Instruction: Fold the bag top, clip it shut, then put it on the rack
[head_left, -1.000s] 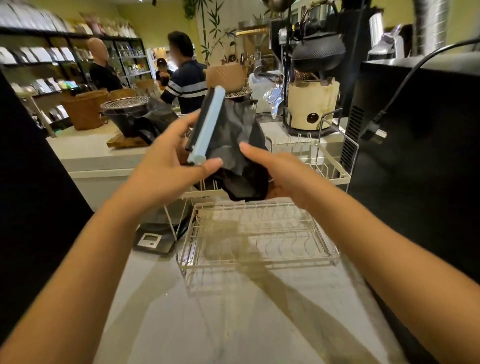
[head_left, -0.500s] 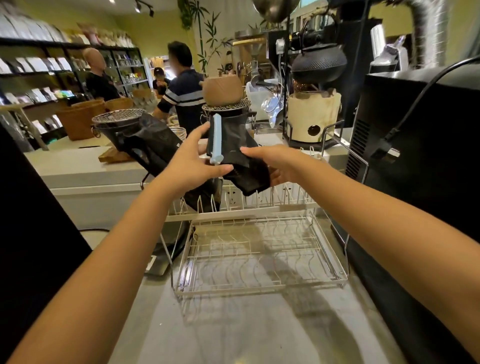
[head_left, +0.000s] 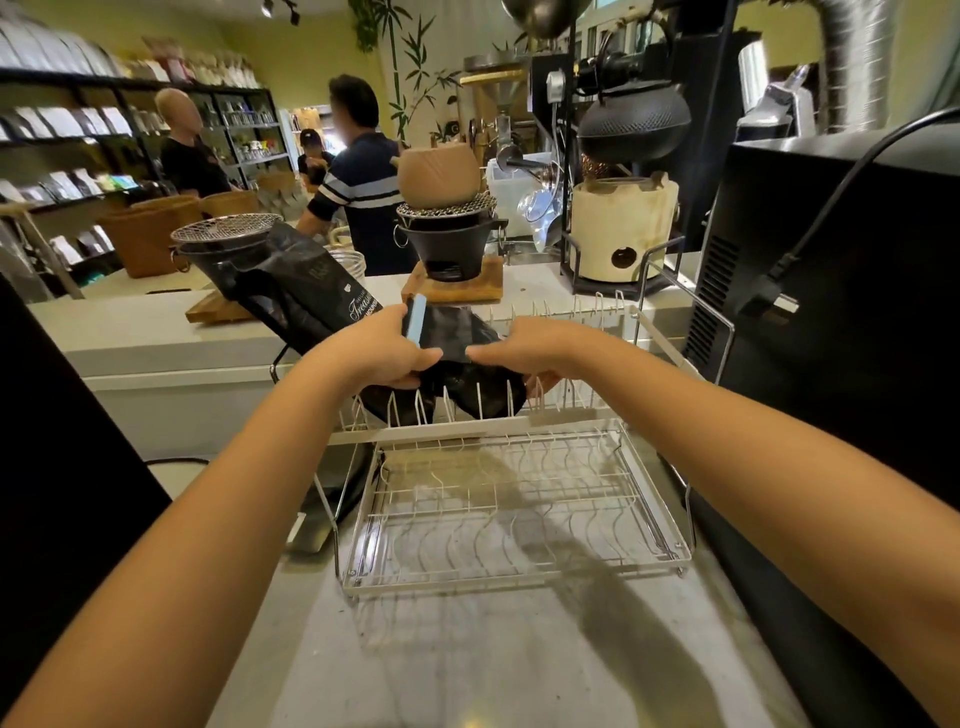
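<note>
A black bag (head_left: 462, 358) with a pale blue clip (head_left: 415, 323) across its folded top sits low in the upper tier of the white wire rack (head_left: 467, 428), between the upright prongs. My left hand (head_left: 382, 351) grips the clipped top from the left. My right hand (head_left: 524, 351) holds the bag's right side. A second, larger black bag (head_left: 306, 291) with white lettering leans in the rack's left end, just behind my left hand.
The rack's lower tier (head_left: 519, 566) lies in front on the grey counter. A black machine (head_left: 841, 291) with a cable stands close on the right. Black stoves, a clay pot (head_left: 441, 174) and an iron kettle (head_left: 634, 122) line the far ledge. Several people stand beyond by shelves.
Both hands have carried the clipped bag forward and down, from in the air above the rack into the upper tier's prongs. The camera has tilted down a little.
</note>
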